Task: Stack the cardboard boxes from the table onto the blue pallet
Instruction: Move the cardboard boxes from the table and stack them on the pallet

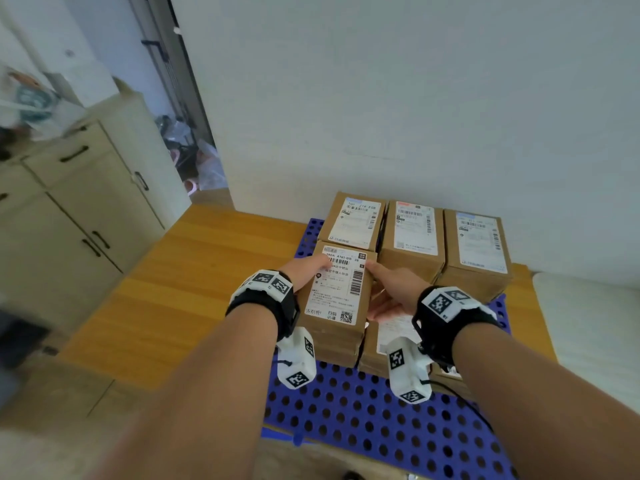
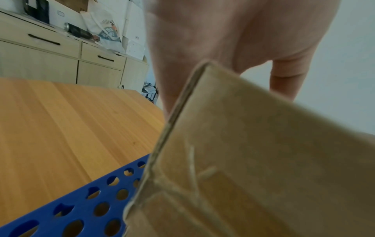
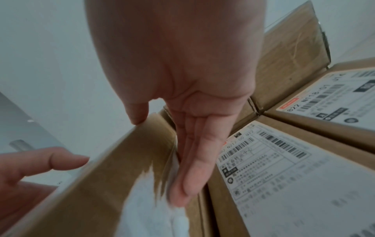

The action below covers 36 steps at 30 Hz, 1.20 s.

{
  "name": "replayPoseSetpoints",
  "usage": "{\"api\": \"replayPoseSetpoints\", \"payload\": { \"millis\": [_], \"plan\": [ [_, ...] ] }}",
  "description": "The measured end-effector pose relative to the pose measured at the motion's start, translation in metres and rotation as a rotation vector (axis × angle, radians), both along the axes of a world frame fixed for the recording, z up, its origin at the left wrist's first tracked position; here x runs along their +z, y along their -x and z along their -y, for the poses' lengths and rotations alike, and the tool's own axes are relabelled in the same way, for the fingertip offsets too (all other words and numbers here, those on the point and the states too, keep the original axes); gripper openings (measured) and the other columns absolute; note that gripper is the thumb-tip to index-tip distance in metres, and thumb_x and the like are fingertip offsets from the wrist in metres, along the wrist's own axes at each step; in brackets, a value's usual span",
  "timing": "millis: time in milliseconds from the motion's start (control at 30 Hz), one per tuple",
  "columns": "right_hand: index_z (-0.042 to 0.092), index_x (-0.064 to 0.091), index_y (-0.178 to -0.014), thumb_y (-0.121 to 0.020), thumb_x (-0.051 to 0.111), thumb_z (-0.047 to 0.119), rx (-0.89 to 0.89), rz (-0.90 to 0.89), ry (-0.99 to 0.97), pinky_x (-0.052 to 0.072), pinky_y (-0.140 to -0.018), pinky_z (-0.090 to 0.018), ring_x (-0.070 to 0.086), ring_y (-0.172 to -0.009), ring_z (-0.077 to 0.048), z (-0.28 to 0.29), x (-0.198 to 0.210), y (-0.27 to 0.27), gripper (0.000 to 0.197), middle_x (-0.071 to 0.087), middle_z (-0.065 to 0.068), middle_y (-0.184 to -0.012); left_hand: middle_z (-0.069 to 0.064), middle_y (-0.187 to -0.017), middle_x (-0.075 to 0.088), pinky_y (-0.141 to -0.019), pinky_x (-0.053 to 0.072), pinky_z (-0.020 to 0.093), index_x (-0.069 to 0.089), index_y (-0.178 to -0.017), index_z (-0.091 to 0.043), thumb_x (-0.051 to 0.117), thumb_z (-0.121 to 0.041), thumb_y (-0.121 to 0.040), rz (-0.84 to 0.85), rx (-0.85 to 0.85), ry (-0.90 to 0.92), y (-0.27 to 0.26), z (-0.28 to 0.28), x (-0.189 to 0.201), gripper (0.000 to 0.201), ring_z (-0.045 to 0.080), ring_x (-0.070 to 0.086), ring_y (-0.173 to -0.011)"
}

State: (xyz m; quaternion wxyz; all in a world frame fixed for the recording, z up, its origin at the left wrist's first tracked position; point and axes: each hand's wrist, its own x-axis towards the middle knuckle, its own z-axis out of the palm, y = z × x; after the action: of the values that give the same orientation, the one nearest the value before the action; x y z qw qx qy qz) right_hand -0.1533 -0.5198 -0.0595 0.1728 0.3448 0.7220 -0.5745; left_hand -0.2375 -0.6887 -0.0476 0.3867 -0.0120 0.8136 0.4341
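Both bare forearms reach forward, hands set on opposite sides of one brown cardboard box (image 1: 337, 289).

Left hand (image 1: 306, 271): palm against the box's left side, thumb lying over the top edge onto the white label, fingers (image 2: 284, 80) extended downward. Right hand (image 1: 393, 285): thumb tip on the box's top right edge, straight fingers (image 3: 194, 160) pressed flat together down its right face. Each wrist wears a black band carrying white marker-printed blocks; left band (image 1: 268, 289), right band (image 1: 450, 306).
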Motion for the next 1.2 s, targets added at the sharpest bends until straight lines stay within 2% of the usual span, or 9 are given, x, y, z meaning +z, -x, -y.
{"api": "replayPoseSetpoints", "payload": {
  "millis": [100,333,600,767,833,900,1000,1100,1200],
  "plan": [
    [-0.008,0.063,-0.1,-0.093,0.048,0.06,-0.009,-0.001,-0.018,0.062,-0.068,-0.038,0.074,-0.069,-0.031,0.0,-0.001,0.002,0.07,0.073,-0.024,-0.077,0.013,-0.135,0.055,-0.108,0.04,0.048,0.055,-0.133,-0.013,0.056,-0.051,-0.063,-0.001,-0.036,0.009,0.001,-0.004,-0.003,0.079,0.034,0.055,-0.12],
    [-0.007,0.064,-0.101,-0.092,0.047,0.062,-0.029,-0.006,-0.034,0.062,-0.067,-0.038,0.074,-0.068,-0.031,0.001,-0.004,0.005,0.071,0.073,-0.023,-0.077,0.009,-0.123,0.064,-0.103,0.045,0.048,0.059,-0.126,-0.016,0.057,-0.06,-0.039,-0.008,-0.049,0.01,0.017,-0.006,-0.027,0.097,0.031,0.062,-0.109],
    [0.006,0.059,-0.088,-0.093,0.05,0.058,-0.039,-0.052,-0.066,0.062,-0.076,-0.043,0.075,-0.073,-0.031,0.001,0.001,-0.001,0.054,0.074,-0.022,-0.077,0.009,-0.116,0.067,-0.102,0.045,0.045,0.059,-0.124,-0.014,0.056,-0.055,-0.063,-0.022,-0.057,0.056,0.005,-0.005,-0.006,0.074,0.029,0.064,-0.106],
    [0.002,0.06,-0.1,-0.095,0.045,0.056,-0.037,-0.079,-0.127,0.062,-0.074,-0.041,0.074,-0.071,-0.03,0.0,0.012,-0.006,0.056,0.074,-0.019,-0.078,0.009,-0.121,0.062,-0.084,0.045,0.036,0.055,-0.126,-0.013,0.056,-0.053,-0.074,-0.108,-0.066,0.112,0.006,-0.004,0.003,0.066,0.028,0.059,-0.107],
    [0.004,0.06,-0.1,-0.097,0.045,0.051,-0.048,-0.082,-0.162,0.06,-0.075,-0.039,0.071,-0.068,-0.028,-0.002,0.021,-0.009,0.05,0.074,-0.019,-0.082,0.007,-0.102,0.067,-0.074,0.046,0.032,0.063,-0.103,-0.01,0.055,-0.05,-0.068,-0.197,-0.042,0.087,0.009,-0.004,0.009,0.053,0.025,0.062,-0.087],
    [0.007,0.06,-0.098,-0.099,0.046,0.041,-0.025,-0.087,-0.232,0.059,-0.073,-0.035,0.067,-0.067,-0.023,-0.004,0.031,-0.013,0.036,0.074,-0.015,-0.085,0.004,-0.075,0.058,-0.059,0.037,0.026,0.052,-0.072,-0.014,0.055,-0.036,-0.079,-0.317,-0.014,0.083,0.009,-0.003,0.026,0.024,0.02,0.051,-0.062],
    [0.008,0.06,-0.095,-0.099,0.045,0.024,0.059,-0.113,-0.451,0.056,-0.075,-0.032,0.064,-0.072,-0.023,-0.011,0.047,-0.021,0.022,0.069,-0.008,-0.084,-0.002,-0.059,0.037,-0.049,0.026,0.024,0.033,-0.061,-0.02,0.051,-0.017,-0.09,-0.543,-0.001,0.113,0.005,-0.005,0.051,0.034,0.013,0.033,-0.05],
    [0.015,0.062,-0.093,-0.095,0.049,0.029,0.086,-0.115,-0.823,0.057,-0.076,-0.035,0.067,-0.082,-0.02,-0.017,0.062,-0.038,0.02,0.07,-0.003,-0.085,0.0,-0.072,0.053,-0.052,0.035,0.023,0.055,-0.073,-0.018,0.051,-0.016,-0.092,-0.672,-0.134,0.157,-0.002,-0.014,0.067,0.019,0.014,0.047,-0.059],
    [0.021,0.059,-0.091,-0.092,0.046,0.028,0.093,-0.082,-1.027,0.055,-0.074,-0.035,0.062,-0.081,-0.02,-0.019,0.071,-0.059,0.014,0.064,-0.001,-0.087,0.003,-0.114,0.062,-0.083,0.049,0.031,0.061,-0.12,-0.013,0.053,-0.02,-0.093,-0.721,-0.288,0.165,-0.017,-0.029,0.077,0.029,0.022,0.062,-0.102]
  ]
}}
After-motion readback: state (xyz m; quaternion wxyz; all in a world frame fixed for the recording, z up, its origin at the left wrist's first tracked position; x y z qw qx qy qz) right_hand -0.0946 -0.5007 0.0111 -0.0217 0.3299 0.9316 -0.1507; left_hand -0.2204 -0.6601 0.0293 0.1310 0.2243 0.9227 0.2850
